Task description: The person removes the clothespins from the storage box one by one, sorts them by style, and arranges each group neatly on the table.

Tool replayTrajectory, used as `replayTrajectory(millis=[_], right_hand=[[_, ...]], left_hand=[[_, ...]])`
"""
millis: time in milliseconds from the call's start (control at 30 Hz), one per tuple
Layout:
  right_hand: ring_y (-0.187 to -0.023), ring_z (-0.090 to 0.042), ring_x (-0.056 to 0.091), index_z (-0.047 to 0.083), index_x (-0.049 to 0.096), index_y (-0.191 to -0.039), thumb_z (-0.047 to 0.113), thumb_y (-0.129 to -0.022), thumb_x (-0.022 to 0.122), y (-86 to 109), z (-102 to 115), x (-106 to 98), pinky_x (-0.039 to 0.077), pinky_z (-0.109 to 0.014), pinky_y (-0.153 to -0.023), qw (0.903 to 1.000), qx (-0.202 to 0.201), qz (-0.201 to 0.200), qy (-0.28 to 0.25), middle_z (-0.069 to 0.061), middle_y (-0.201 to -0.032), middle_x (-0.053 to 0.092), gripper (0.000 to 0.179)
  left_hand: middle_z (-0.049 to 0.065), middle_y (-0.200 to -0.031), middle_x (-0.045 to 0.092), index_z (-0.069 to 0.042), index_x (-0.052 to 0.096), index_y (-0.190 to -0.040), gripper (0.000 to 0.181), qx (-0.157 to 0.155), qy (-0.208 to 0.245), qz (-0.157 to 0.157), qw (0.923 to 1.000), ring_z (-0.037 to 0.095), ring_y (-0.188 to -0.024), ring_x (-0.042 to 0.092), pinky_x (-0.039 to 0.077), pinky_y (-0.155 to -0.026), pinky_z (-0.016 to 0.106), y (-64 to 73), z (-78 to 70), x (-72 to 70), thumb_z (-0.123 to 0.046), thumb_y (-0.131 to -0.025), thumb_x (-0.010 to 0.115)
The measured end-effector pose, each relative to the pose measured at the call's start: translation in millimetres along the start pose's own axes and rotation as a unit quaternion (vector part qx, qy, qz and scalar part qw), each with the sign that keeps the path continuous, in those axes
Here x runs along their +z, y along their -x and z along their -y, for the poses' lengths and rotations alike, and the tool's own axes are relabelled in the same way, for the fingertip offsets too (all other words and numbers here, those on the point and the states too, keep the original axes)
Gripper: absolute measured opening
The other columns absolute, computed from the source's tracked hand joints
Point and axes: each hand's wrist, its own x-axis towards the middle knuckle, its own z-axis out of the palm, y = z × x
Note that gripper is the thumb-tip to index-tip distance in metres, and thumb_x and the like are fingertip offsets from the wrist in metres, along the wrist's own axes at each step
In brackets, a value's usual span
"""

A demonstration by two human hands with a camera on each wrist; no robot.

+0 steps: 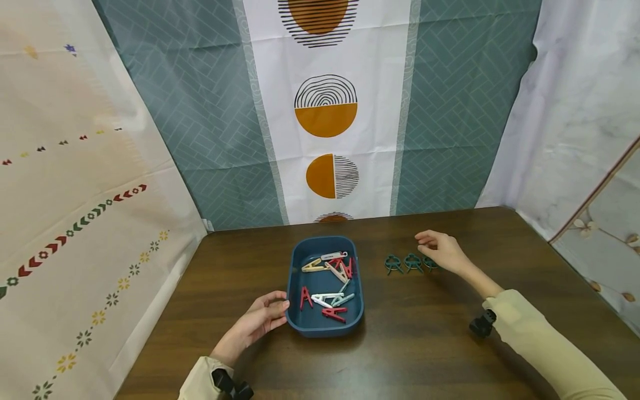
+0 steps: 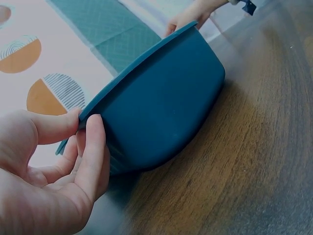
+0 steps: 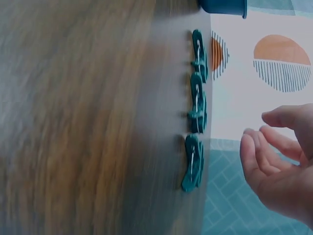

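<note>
My left hand (image 1: 260, 319) pinches the near left rim of a blue plastic basin (image 1: 324, 329) between thumb and fingers, as the left wrist view shows. Inside the basin lie several clothespins: red ones (image 1: 334, 314), white ones (image 1: 327, 296), pale yellow ones (image 1: 312, 266) and a pale pink one (image 1: 336, 272). To the basin's right, three green clips (image 1: 413, 262) lie in a row on the table. Over the rightmost green clip (image 3: 193, 164), partly hidden by it in the head view, hovers my right hand (image 1: 442, 253), fingers loosely bent with nothing between them.
The dark brown wooden table (image 1: 225, 261) carries the basin and clips. Behind it hangs a green and white patterned cloth (image 1: 325, 55). A light embroidered cloth (image 1: 90, 222) borders the left side, and a pale marbled cloth (image 1: 590, 111) the right.
</note>
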Motion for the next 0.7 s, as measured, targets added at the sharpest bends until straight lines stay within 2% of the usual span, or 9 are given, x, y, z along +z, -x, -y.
replayTrajectory(millis=[200,500,567,700], right_hand=[[-0.095,-0.029,0.062,0.007,0.058,-0.113,0.013,-0.089,0.058,-3.1,10.3,9.9,0.050,-0.046,-0.082,0.9989,-0.027,0.026,-0.029,-0.018,-0.107,0.064,0.024],[-0.099,-0.027,0.061,0.008,0.057,-0.116,0.014,-0.090,0.056,-6.1,30.9,21.0,0.051,-0.040,-0.081,0.9946,-0.048,0.060,-0.070,-0.018,-0.110,0.062,0.026],[-0.100,-0.027,0.061,0.008,0.056,-0.117,0.015,-0.091,0.056,-6.7,38.1,22.5,0.051,-0.038,-0.081,0.9938,-0.051,0.068,-0.072,-0.017,-0.111,0.062,0.027],[-0.102,-0.032,0.059,0.003,0.055,-0.117,0.010,-0.090,0.056,-5.7,62.3,20.4,0.050,-0.044,-0.085,0.9907,-0.053,0.084,-0.093,-0.017,-0.111,0.061,0.028]], left_hand=[[-0.003,-0.086,0.058,-0.008,0.042,-0.113,0.026,0.000,0.007,0.003,1.0000,0.006,-0.073,0.062,0.054,-0.074,0.021,0.4,1.2,0.2,-0.013,-0.091,0.056],[-0.003,-0.084,0.058,-0.009,0.042,-0.112,0.026,0.000,0.011,0.008,0.9999,0.006,-0.072,0.061,0.054,-0.072,0.020,1.4,1.3,0.7,-0.014,-0.091,0.056],[-0.003,-0.085,0.057,-0.009,0.042,-0.112,0.026,0.000,0.011,0.007,0.9999,0.006,-0.072,0.061,0.053,-0.072,0.020,1.0,1.3,0.4,-0.013,-0.091,0.056],[-0.003,-0.085,0.057,-0.009,0.043,-0.111,0.025,0.001,0.010,0.004,0.9999,0.006,-0.072,0.061,0.053,-0.072,0.020,-0.2,1.1,-0.2,-0.013,-0.090,0.056]])
